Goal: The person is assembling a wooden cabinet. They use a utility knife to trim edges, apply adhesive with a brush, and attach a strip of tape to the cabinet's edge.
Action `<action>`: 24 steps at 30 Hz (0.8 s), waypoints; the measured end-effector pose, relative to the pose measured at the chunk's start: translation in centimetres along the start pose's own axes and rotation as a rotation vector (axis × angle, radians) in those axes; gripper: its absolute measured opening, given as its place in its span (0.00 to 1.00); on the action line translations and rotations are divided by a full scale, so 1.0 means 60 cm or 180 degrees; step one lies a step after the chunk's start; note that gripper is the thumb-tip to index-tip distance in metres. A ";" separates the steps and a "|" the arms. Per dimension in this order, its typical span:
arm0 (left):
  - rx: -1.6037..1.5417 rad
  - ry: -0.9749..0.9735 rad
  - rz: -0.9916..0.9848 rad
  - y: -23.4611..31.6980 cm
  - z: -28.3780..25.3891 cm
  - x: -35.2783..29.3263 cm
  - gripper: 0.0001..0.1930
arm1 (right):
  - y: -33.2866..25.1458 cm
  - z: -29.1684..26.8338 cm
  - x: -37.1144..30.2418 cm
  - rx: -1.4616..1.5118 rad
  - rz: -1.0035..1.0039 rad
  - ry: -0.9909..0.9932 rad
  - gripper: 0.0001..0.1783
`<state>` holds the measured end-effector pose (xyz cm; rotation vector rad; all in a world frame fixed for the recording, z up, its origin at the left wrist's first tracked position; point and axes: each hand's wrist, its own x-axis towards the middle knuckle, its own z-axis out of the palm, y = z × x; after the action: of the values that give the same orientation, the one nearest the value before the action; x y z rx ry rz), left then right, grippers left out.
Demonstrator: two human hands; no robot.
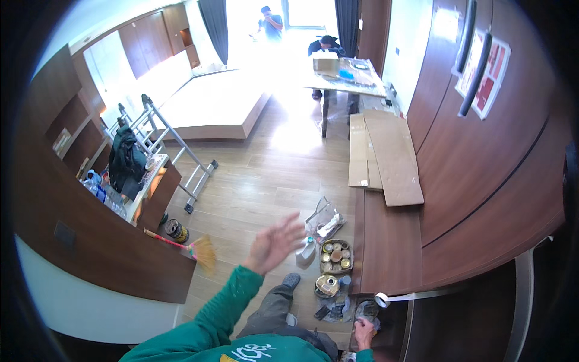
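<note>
My left hand [274, 242] is raised over the wooden floor with its fingers stretched out, holding nothing. Low at the right, my right hand [364, 332] is closed at a dark, clear-wrapped item [367, 310] inside the cabinet opening; what its fingers grip is too small to make out. Just above it hangs a roll of white tape [381, 300], its strip running right across the opening. Between my hands stand a tray of small round tins [336, 256], a large metal can [327, 285] and a whitish plastic jug [306, 251].
Left lie a straw broom [203, 253], a paint can [177, 230] and a folding ladder [184, 154]. Cardboard sheets [386, 160] lean on the right cabinets. A clear bag [325, 218] sits on the floor. Two people are far back, by a table [347, 84] and a window.
</note>
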<state>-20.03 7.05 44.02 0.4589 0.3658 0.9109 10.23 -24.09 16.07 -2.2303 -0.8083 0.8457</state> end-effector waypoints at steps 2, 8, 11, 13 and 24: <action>0.0124 -0.0955 0.0422 0.092 0.116 0.012 0.42 | -0.039 -0.006 0.037 0.0315 -0.0084 -0.0041 0.18; 0.2979 -0.1184 0.3300 0.233 0.319 -0.016 0.48 | -0.117 0.000 0.057 0.0380 -0.0511 -0.0124 0.18; 0.2238 -0.1703 0.2224 0.220 0.328 -0.081 0.34 | -0.103 0.022 0.030 0.0409 -0.0284 -0.0257 0.20; 0.1159 -0.2295 0.1434 0.179 0.338 -0.128 0.24 | -0.079 0.038 0.009 0.0303 -0.0280 -0.0340 0.21; 0.3333 -0.2355 0.2327 0.116 0.335 -0.119 0.48 | -0.030 0.043 -0.052 0.0258 -0.0052 -0.0429 0.20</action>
<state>-18.91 0.38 65.41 1.9209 -0.0644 1.1145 5.91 -24.35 16.88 -2.1111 -0.8380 1.0118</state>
